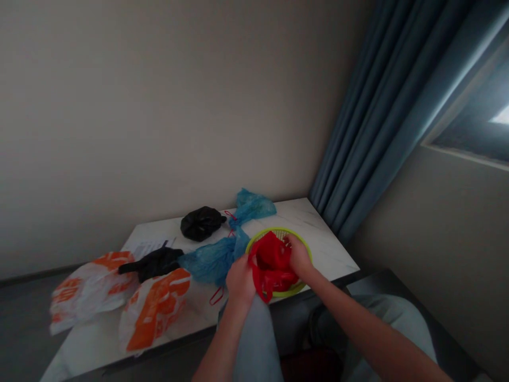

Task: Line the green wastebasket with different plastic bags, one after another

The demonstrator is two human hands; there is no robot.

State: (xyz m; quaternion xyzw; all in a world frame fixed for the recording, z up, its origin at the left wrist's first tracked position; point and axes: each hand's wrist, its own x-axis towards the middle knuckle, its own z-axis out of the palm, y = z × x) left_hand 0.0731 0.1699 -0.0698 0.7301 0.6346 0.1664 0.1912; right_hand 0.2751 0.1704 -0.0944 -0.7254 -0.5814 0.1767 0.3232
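Note:
A red plastic bag [272, 260] is bunched up over a yellow-green basket [305, 246], its handle loops hanging down at the front. My left hand [240, 278] is closed on the bag's left edge. On the other side, my right hand [299, 257] grips the bag near its top right, fingers curled in and partly hidden. The basket stands at the table's near edge, its perforated wall showing behind the bag. What the bag holds, if anything, is hidden.
On the white marbled table [330, 249] lie a blue bag [214, 259] with red ties, another blue bag [254, 206], a round black bag [202, 223], a flatter black bag [155, 263], and orange-white bags [159, 307] at the left. A blue curtain [374, 106] hangs at the right.

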